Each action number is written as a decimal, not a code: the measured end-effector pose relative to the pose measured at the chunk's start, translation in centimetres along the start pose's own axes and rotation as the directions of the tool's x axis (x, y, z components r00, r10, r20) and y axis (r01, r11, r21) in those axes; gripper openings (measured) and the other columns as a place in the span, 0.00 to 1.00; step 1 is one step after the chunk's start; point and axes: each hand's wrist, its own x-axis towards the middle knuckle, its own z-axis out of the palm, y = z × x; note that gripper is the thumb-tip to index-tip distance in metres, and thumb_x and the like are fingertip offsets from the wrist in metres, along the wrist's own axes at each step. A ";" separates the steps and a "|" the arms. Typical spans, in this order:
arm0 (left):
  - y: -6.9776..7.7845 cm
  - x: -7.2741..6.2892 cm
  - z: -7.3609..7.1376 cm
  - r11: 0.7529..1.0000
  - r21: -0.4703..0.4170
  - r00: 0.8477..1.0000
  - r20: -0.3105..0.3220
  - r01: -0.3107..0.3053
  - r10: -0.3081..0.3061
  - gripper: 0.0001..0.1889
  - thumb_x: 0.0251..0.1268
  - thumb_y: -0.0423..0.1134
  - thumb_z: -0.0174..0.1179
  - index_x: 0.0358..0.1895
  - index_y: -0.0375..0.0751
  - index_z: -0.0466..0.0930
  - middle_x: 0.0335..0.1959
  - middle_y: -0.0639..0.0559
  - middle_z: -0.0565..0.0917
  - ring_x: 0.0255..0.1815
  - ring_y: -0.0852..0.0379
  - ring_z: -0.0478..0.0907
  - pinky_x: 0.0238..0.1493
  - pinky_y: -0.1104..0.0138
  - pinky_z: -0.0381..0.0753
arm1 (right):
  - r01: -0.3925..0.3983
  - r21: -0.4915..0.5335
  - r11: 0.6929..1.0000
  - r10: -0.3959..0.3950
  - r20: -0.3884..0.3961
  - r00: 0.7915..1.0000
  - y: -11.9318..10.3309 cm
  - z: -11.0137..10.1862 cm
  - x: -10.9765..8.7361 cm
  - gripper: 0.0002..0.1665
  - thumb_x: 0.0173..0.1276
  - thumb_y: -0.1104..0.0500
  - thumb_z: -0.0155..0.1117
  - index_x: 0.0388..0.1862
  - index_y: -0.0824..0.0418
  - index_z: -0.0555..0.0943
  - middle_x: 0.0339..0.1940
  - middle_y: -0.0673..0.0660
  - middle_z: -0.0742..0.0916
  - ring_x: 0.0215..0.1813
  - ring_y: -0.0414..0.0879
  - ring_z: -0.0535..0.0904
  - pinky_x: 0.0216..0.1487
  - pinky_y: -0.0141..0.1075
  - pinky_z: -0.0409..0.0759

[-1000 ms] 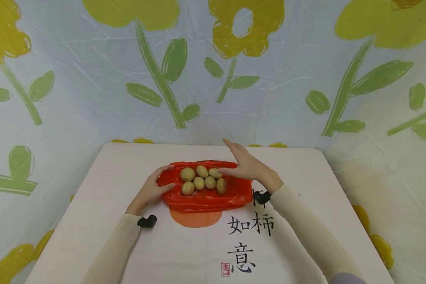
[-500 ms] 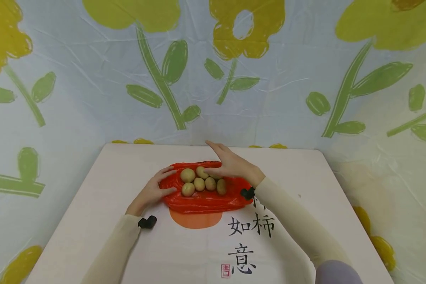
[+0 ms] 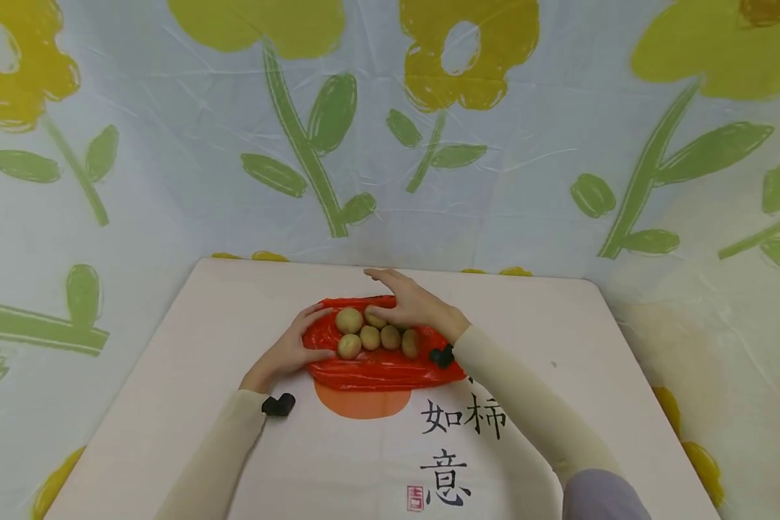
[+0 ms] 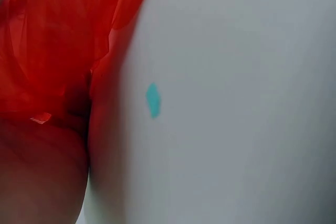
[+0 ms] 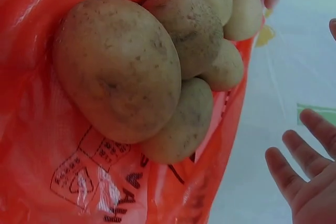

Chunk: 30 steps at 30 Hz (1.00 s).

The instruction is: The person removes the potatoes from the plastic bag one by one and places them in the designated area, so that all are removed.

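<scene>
Potatoes [image 3: 370,338] lie bunched on a red plastic bag [image 3: 377,377] in the head view, between your two hands. Your left hand [image 3: 288,349] rests at the bag's left end, thumb and fingers spread apart; your right hand [image 3: 417,299] hangs over the far potatoes, fingers extended and gripping nothing. In the left wrist view, your left hand, partly seen, meets the plastic, fingertips hidden. In the right wrist view, your straight fingers [image 5: 299,157] stay apart from the potatoes, beyond the bag's edge.
</scene>
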 end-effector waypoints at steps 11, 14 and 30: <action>0.1 0.1 0.6 1.000 -0.031 1.000 0.015 0.002 -0.001 0.48 0.57 0.44 0.75 0.80 0.52 0.59 0.85 0.43 0.45 0.84 0.33 0.44 0.77 0.31 0.51 | 0.061 0.081 0.995 -0.064 0.040 0.997 0.5 2.0 0.4 0.45 0.70 0.49 0.69 0.82 0.54 0.62 0.74 0.60 0.76 0.74 0.59 0.72 0.73 0.55 0.74; 0.0 0.1 0.6 1.000 -0.031 1.000 0.017 0.004 -0.003 0.49 0.57 0.44 0.75 0.81 0.52 0.57 0.85 0.43 0.44 0.84 0.34 0.43 0.77 0.31 0.50 | 0.058 0.069 0.996 -0.062 0.069 0.996 0.4 2.5 0.5 0.45 0.70 0.49 0.70 0.81 0.54 0.63 0.75 0.60 0.75 0.75 0.57 0.71 0.75 0.54 0.72; -0.1 -0.3 0.5 0.999 -0.033 0.999 0.051 0.017 -0.015 0.55 0.55 0.45 0.77 0.83 0.53 0.51 0.85 0.43 0.42 0.84 0.35 0.41 0.77 0.31 0.50 | 0.025 0.042 0.999 -0.032 0.155 0.987 0.0 4.1 1.6 0.41 0.69 0.51 0.72 0.78 0.57 0.69 0.73 0.55 0.78 0.71 0.50 0.74 0.74 0.50 0.73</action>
